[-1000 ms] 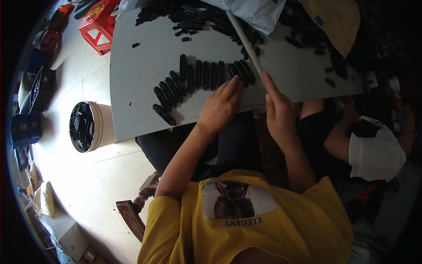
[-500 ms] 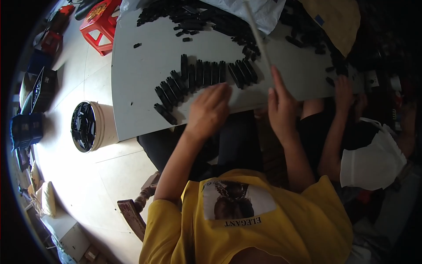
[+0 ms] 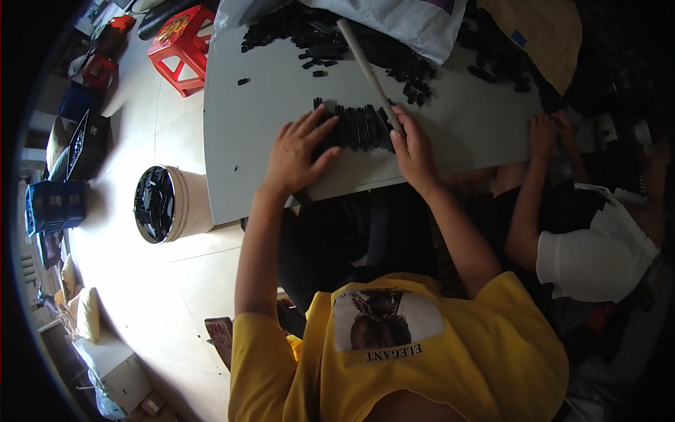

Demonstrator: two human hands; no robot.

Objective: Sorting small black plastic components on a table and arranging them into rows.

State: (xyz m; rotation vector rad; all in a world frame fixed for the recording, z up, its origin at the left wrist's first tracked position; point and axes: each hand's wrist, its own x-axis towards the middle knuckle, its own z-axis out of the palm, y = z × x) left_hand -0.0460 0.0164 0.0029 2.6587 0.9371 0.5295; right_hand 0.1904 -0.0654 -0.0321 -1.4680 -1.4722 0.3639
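Note:
My left hand (image 3: 299, 156) lies spread over the left end of a row of slim black plastic pieces (image 3: 357, 128), its fingers apart and covering some of them. In my right hand (image 3: 416, 151) is a long, thin, pale stick (image 3: 367, 69). The fingers wrap its lower end, and it slants up and away to the left over the table. The right hand is at the right end of the row, hiding part of it. Whether the stick touches the pieces I cannot tell.
A heap of loose black pieces (image 3: 323, 39) covers the far side of the white table (image 3: 246, 155), beside a plastic bag (image 3: 415, 28). A bucket of black pieces (image 3: 190, 204) and a red stool (image 3: 179, 49) stand left. Another person's hands (image 3: 545, 137) rest at the right edge.
My left hand has moved left and opened out over the row. My right hand has come left with the stick, and the fanned pieces are now largely covered or drawn together.

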